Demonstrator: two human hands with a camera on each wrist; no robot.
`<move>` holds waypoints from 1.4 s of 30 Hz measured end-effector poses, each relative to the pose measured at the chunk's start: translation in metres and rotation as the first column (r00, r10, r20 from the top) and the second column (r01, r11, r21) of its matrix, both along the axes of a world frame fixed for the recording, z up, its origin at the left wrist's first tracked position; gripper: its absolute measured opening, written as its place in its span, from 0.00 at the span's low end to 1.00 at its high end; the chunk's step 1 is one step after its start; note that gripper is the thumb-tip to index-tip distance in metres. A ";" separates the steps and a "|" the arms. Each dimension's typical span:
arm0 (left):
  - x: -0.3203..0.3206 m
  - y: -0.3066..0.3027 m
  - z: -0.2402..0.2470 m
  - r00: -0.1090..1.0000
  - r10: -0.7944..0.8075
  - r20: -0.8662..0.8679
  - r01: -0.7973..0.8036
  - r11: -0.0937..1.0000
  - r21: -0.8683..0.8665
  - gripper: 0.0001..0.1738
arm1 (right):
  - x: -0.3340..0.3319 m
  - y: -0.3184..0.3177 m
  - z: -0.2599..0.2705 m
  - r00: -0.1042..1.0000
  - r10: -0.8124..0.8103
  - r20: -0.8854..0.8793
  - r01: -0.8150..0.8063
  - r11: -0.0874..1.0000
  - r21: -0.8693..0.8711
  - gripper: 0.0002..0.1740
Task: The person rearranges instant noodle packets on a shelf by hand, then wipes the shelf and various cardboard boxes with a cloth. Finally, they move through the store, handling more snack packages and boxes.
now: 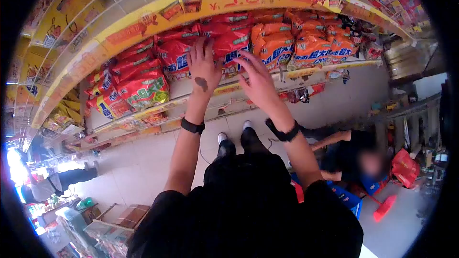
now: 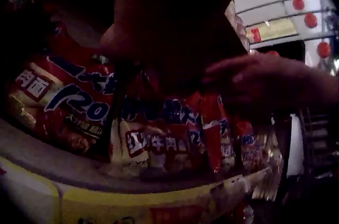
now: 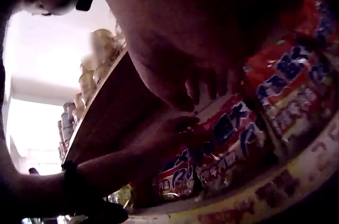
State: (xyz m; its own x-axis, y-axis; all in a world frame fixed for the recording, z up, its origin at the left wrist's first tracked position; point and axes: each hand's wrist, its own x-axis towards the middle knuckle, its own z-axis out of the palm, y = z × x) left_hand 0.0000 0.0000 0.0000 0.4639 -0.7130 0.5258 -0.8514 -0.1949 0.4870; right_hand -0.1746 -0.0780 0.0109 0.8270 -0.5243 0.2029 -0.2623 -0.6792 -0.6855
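Red noodle packets (image 1: 177,50) stand in a row on a store shelf. My left hand (image 1: 205,69) rests its extended fingers on one of them, near the row's middle. Just to its right, my right hand (image 1: 258,79) has its fingers spread over the front of a neighbouring red packet (image 1: 232,43). The left wrist view shows the left hand (image 2: 164,33) dark above the packets (image 2: 159,129), its fingertips hidden. In the right wrist view the right hand (image 3: 185,55) reaches to a red packet (image 3: 228,129), fingers slightly bent.
Orange packets (image 1: 313,48) sit to the right, more red and green ones (image 1: 146,88) to the left. A yellow price strip (image 1: 167,9) curves above, and the shelf's front edge (image 1: 186,96) runs below. A person (image 1: 346,155) is low at the right beside a red bag (image 1: 405,168).
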 end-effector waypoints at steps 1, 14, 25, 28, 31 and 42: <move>-0.007 -0.001 -0.008 0.997 -0.010 0.075 0.010 1.000 0.013 0.41 | 0.018 -0.004 0.004 0.998 -0.040 0.042 0.049 0.972 -0.228 0.41; -0.027 0.049 -0.046 0.978 -0.125 0.166 0.075 0.958 0.277 0.38 | 0.012 0.003 -0.073 0.989 0.146 -0.032 -0.144 0.876 -0.461 0.43; -0.003 0.009 -0.023 0.989 0.145 -0.010 -0.145 0.976 -0.165 0.36 | 0.067 -0.027 0.005 0.988 0.056 0.144 0.017 0.888 -0.459 0.37; -0.013 0.012 -0.030 0.995 0.087 -0.058 -0.095 0.984 -0.154 0.38 | 0.076 -0.035 0.007 0.998 -0.004 0.068 0.039 0.853 -0.521 0.38; -0.015 0.028 -0.035 0.992 0.009 -0.122 -0.017 0.997 -0.071 0.40 | 0.071 -0.029 0.013 0.997 -0.072 0.029 0.076 0.830 -0.552 0.38; 0.005 0.047 -0.038 0.896 -0.267 -0.354 0.227 0.962 -0.151 0.42 | 0.036 0.031 0.013 0.979 -0.105 0.175 0.183 0.832 -0.524 0.29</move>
